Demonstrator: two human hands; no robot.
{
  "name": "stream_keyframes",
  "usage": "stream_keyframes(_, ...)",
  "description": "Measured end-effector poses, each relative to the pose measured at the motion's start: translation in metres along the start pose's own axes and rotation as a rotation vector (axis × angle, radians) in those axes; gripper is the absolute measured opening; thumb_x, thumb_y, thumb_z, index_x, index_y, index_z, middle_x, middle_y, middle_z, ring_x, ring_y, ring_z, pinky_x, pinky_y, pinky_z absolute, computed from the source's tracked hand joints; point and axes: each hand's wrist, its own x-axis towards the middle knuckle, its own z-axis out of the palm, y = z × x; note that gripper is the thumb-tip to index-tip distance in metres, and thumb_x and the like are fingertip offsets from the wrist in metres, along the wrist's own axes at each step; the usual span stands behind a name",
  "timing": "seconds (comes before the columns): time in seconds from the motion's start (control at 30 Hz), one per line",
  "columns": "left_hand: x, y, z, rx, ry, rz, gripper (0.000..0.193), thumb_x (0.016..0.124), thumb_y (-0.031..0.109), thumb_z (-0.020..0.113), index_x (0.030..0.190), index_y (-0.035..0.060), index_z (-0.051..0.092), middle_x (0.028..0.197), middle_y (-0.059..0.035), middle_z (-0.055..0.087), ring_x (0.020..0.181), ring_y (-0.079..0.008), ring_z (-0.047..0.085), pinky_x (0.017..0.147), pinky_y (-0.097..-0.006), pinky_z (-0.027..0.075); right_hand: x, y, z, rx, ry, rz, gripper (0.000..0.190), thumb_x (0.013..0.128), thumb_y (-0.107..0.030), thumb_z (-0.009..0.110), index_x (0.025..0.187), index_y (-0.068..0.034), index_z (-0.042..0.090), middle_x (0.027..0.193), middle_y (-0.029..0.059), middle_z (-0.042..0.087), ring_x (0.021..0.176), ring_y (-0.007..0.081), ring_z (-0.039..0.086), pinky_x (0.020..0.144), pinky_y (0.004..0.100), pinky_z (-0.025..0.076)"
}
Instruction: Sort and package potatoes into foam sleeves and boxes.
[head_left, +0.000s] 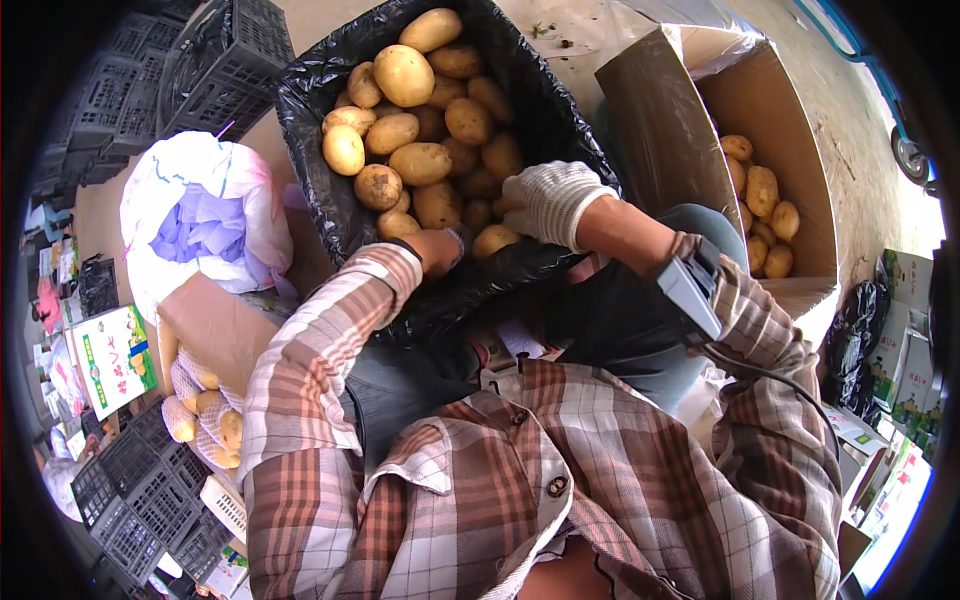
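A crate lined with a black plastic bag (540, 97) stands before me, heaped with potatoes (420, 163). Both of my hands reach into its near end. My right hand (553, 201), in a ribbed white knit glove, has its fingers curled down among the potatoes; whether they grip one is hidden. My left hand (450, 247) is mostly covered by its own wrist and the plaid sleeve, so its fingers do not show. One potato (495, 240) lies between the two hands.
At right, an open cardboard box (795, 150) holds several potatoes. On the left stand a white sack (191, 157) of purple foam sleeves (199, 229) and a carton (217, 315) with potatoes in white foam nets (214, 409). Black plastic crates (232, 67) are stacked beyond.
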Motion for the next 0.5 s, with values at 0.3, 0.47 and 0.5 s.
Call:
stream_keyframes(0.3, 0.045, 0.012, 0.045, 0.019, 0.108, 0.100, 0.027, 0.085, 0.019, 0.046, 0.096, 0.0043, 0.066, 0.107, -0.0132, 0.062, 0.097, -0.0314, 0.061, 0.081, -0.0425, 0.048, 0.092, -0.007, 0.098, -0.001, -0.492, -0.082, 0.039, 0.076, -0.033, 0.057, 0.106, -0.010, 0.064, 0.104, 0.0134, 0.064, 0.098, 0.0302, 0.060, 0.080, 0.0395, 0.049)
stream_keyframes(0.47, 0.051, -0.024, 0.036, 0.066, 0.048, 0.112, 0.023, 0.079, 0.018, 0.054, 0.092, 0.0042, 0.067, 0.100, -0.0153, 0.064, 0.091, -0.0331, 0.062, 0.077, -0.0417, 0.050, 0.085, -0.021, 0.068, -0.137, -0.367, -0.216, 0.035, 0.076, -0.031, 0.059, 0.100, -0.008, 0.067, 0.099, 0.0135, 0.066, 0.095, 0.0278, 0.063, 0.077, 0.0400, 0.050)
stream_keyframes(0.5, 0.009, 0.019, -0.058, -0.027, 0.020, -0.024, 0.029, 0.069, 0.025, 0.062, 0.093, 0.0071, 0.065, 0.094, -0.0168, 0.064, 0.087, -0.0315, 0.063, 0.071, -0.0400, 0.050, 0.071, 0.010, 0.059, -0.146, -0.322, -0.038, 0.034, 0.075, -0.031, 0.060, 0.099, -0.008, 0.068, 0.098, 0.0133, 0.066, 0.093, 0.0278, 0.064, 0.076, 0.0407, 0.050)
